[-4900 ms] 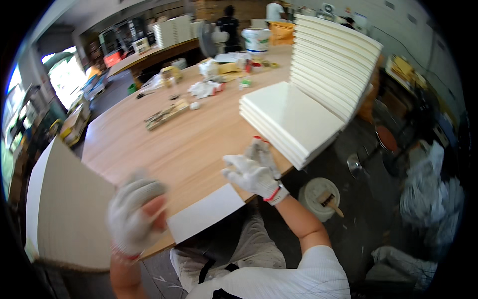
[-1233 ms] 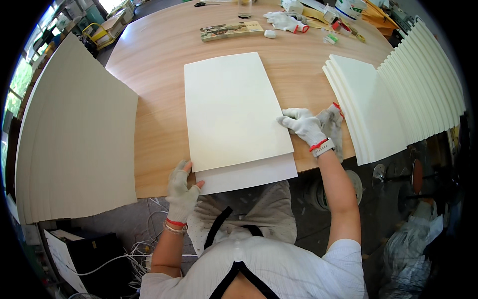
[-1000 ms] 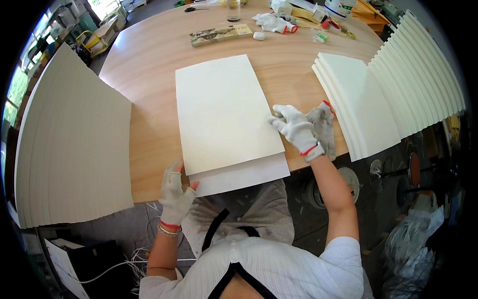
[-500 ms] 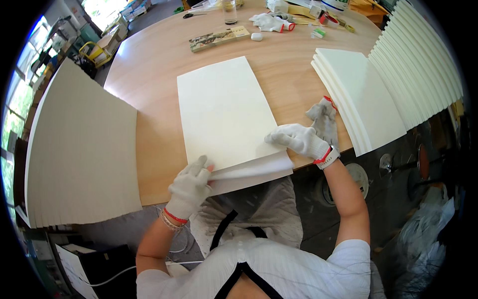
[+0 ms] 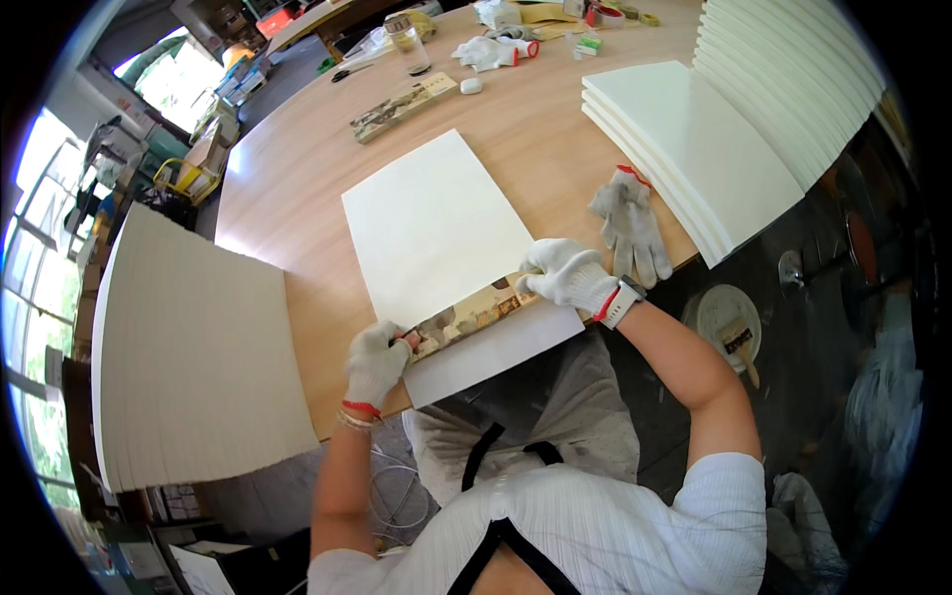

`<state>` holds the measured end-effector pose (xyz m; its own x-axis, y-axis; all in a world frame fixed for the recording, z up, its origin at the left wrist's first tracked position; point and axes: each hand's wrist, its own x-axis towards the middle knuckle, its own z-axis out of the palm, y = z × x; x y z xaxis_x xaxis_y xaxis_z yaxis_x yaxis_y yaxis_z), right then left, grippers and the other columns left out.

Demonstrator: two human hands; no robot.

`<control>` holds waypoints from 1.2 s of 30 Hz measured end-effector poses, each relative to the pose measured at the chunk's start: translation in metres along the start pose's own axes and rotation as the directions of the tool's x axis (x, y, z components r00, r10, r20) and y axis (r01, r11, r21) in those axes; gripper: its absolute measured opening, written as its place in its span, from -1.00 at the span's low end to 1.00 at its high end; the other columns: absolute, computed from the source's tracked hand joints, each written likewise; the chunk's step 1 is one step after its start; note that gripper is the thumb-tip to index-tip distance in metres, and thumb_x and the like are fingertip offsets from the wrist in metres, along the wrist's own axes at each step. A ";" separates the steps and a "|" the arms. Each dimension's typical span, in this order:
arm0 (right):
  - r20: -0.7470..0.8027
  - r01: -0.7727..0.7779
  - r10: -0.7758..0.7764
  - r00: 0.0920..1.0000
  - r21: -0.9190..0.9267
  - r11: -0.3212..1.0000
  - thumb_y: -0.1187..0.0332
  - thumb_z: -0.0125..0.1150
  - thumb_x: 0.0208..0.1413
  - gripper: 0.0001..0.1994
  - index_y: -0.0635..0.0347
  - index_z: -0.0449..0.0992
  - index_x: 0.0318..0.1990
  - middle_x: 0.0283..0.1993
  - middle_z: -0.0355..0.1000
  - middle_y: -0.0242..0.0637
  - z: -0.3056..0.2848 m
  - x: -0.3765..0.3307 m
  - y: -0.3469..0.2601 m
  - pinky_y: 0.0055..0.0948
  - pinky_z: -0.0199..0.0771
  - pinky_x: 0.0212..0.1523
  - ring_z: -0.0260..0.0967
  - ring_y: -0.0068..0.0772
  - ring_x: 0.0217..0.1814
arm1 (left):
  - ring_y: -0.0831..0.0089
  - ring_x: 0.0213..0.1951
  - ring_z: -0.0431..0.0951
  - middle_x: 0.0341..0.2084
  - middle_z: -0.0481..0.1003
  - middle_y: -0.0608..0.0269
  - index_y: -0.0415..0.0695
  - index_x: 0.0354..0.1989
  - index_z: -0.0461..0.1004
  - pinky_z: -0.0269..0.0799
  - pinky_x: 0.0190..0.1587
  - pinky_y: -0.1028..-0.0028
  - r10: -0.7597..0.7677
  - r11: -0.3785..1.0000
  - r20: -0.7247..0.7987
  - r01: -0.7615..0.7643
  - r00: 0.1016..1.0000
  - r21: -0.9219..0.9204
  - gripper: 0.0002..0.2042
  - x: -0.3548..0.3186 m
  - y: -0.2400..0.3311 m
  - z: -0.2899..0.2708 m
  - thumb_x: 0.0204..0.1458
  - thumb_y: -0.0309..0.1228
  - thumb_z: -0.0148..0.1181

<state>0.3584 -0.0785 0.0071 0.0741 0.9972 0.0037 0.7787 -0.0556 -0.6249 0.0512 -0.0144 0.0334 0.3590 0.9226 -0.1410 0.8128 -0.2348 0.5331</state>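
A white sheet (image 5: 436, 218) lies on the table in front of me. Along its near edge runs a narrow printed strip (image 5: 466, 319) in beige and brown; whether it is a turned-over edge or a separate piece I cannot tell. White paper (image 5: 496, 355) shows on the near side of the strip. My left hand (image 5: 379, 359), in a white knit glove, closes on the strip's left end. At its right end, my gloved right hand (image 5: 563, 273) pinches the strip, fingertips partly hidden. A loose grey-white glove (image 5: 632, 226) rests just right of that hand.
Tall white stacks stand left (image 5: 198, 347) and right (image 5: 793, 89), with a lower white stack (image 5: 694, 149) beside the right one. Farther back are a long printed box (image 5: 405, 107), a glass (image 5: 409, 48) and white gloves (image 5: 486, 53). A bucket with a brush (image 5: 736, 337) stands below the table's edge.
The near edge showed a curled white fold; now a printed strip shows there between both hands. My right hand has moved onto its right end. The view has shifted and tilted.
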 end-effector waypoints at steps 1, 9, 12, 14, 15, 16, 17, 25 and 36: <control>-0.025 0.020 -0.019 1.000 0.040 0.999 0.22 0.42 -0.10 -0.68 0.23 0.54 -0.25 -0.23 0.49 -0.12 0.002 0.002 0.002 -0.30 0.43 -0.10 0.45 -0.12 -0.13 | 0.41 -0.55 0.47 -0.55 0.54 0.16 -0.29 -0.30 0.53 0.37 -0.45 0.38 -0.029 0.999 0.040 0.028 0.999 0.033 -0.76 0.000 0.003 -0.006 -0.05 -0.38 0.34; -0.309 0.087 -0.108 0.945 -0.081 0.993 0.32 0.31 -0.04 -0.65 0.18 0.40 -0.09 -0.07 0.41 -0.10 -0.001 0.008 0.024 -0.22 0.38 0.01 0.37 -0.06 0.01 | 0.12 0.44 -0.16 0.46 -0.25 0.18 0.43 0.42 -0.08 -0.16 0.44 0.10 0.288 0.154 0.740 -0.792 0.608 0.591 -0.04 0.072 0.100 -0.003 -0.17 -0.20 0.40; -0.675 -0.014 -0.166 0.719 -0.252 0.968 0.44 0.18 -0.01 -0.66 0.18 0.39 -0.02 -0.07 0.41 -0.09 -0.051 -0.005 0.046 -0.16 0.38 -0.01 0.37 -0.01 -0.02 | 0.07 0.44 -0.17 0.46 -0.25 0.26 0.57 0.40 -0.11 -0.14 0.44 0.10 0.184 0.099 0.814 -0.834 0.551 0.543 0.02 0.077 0.111 -0.004 -0.24 -0.20 0.45; -0.517 -0.188 0.025 0.856 -0.267 0.945 0.51 0.14 0.01 -0.67 0.22 0.43 -0.01 -0.11 0.44 -0.08 -0.059 -0.023 0.112 -0.22 0.43 -0.02 0.42 -0.04 -0.10 | 0.05 0.44 -0.16 0.46 -0.26 0.28 0.60 0.40 -0.12 -0.07 0.43 0.11 0.178 0.108 0.834 -0.853 0.522 0.510 0.09 0.078 0.120 -0.007 -0.33 -0.25 0.50; -0.437 -0.067 0.033 0.899 -0.063 0.996 0.53 0.13 0.01 -0.69 0.24 0.45 -0.03 -0.13 0.45 -0.10 -0.058 -0.028 0.116 -0.28 0.45 -0.03 0.45 -0.10 -0.11 | 0.04 0.44 -0.16 0.46 -0.26 0.28 0.60 0.40 -0.12 -0.03 0.42 0.11 0.177 0.132 0.845 -0.863 0.504 0.487 0.14 0.079 0.121 -0.011 -0.38 -0.28 0.53; -0.362 0.047 0.009 0.932 0.146 0.988 0.56 0.13 0.01 -0.71 0.27 0.47 -0.05 -0.14 0.47 -0.12 -0.066 -0.029 0.109 -0.33 0.46 -0.03 0.47 -0.16 -0.12 | 0.02 0.44 -0.16 0.46 -0.27 0.27 0.59 0.40 -0.12 0.01 0.41 0.12 0.185 0.153 0.849 -0.868 0.496 0.473 0.18 0.081 0.125 -0.015 -0.44 -0.32 0.56; -0.353 0.155 -0.036 0.935 0.316 0.936 0.60 0.12 0.01 -0.76 0.29 0.51 -0.13 -0.16 0.50 -0.16 -0.062 -0.030 0.075 -0.40 0.48 -0.06 0.49 -0.30 -0.11 | -0.04 0.42 -0.11 0.46 -0.25 0.26 0.56 0.39 -0.08 0.15 0.36 0.11 0.203 0.198 0.846 -0.867 0.492 0.457 0.23 0.082 0.125 -0.016 -0.53 -0.44 0.58; -0.100 0.764 -0.769 0.631 -0.087 0.639 0.31 0.16 -0.06 -0.87 0.13 0.47 -0.37 -0.40 0.36 -0.34 0.117 0.002 -0.119 -0.30 0.44 -0.31 0.41 -0.31 -0.32 | -0.05 0.41 -0.10 0.46 -0.24 0.32 0.64 0.35 0.01 0.33 0.24 0.15 0.216 0.229 0.845 -0.866 0.490 0.444 0.01 0.092 0.119 -0.012 -0.31 -0.34 0.47; 0.094 0.665 -0.675 0.732 -0.317 0.676 0.27 0.24 -0.12 -0.83 0.12 0.44 -0.42 -0.51 0.38 -0.26 -0.007 -0.029 -0.003 -0.30 0.43 -0.50 0.41 -0.26 -0.47 | -0.07 0.43 -0.17 0.47 -0.29 0.30 0.65 0.37 -0.07 0.30 0.27 0.12 0.097 0.264 0.864 -0.850 0.494 0.456 0.07 0.083 0.133 -0.018 -0.30 -0.42 0.46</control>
<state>0.3588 -0.1075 0.0143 -0.5300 0.7719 0.3511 0.7737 0.6097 -0.1724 0.1806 0.0368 0.1073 0.6522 0.1686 -0.7391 0.1188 -0.9856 -0.1200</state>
